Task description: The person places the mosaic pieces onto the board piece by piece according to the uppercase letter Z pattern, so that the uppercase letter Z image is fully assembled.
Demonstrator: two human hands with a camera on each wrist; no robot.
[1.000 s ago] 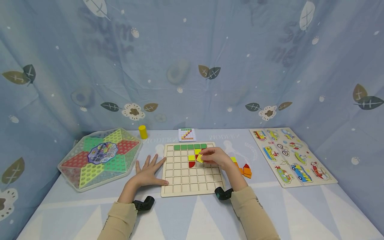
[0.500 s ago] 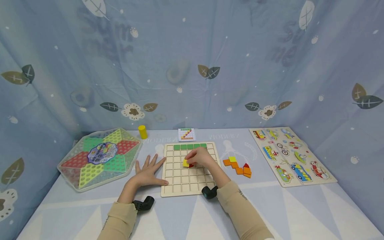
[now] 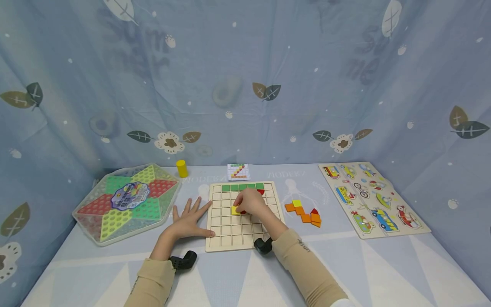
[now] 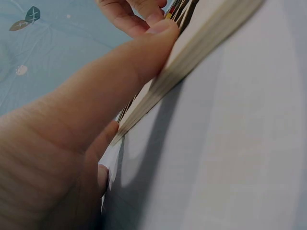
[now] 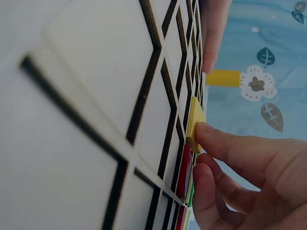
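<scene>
A wooden grid board (image 3: 226,241) lies on the table in the head view. A row of green square tiles (image 3: 243,187) runs along its far side. My right hand (image 3: 251,202) is over the board's middle, thumb and fingers pinching a yellow square tile (image 3: 234,210) at a grid cell. In the right wrist view the yellow tile (image 5: 194,123) stands slightly raised, with a red tile (image 5: 183,172) beside it. The hand hides part of the tiles beneath. My left hand (image 3: 189,224), fingers spread, rests on the board's left edge; its thumb (image 4: 139,62) lies on the rim.
Loose orange tiles (image 3: 305,218), a yellow one and a red one lie right of the board. Behind it is a pattern card (image 3: 238,172). A yellow cylinder (image 3: 182,169) and a hexagonal star-patterned board (image 3: 130,204) stand left; a vehicle puzzle (image 3: 372,196) lies right.
My right hand has carried the yellow tile leftward across the board and lowered it to a cell beside the red tile. The left hand has stayed put.
</scene>
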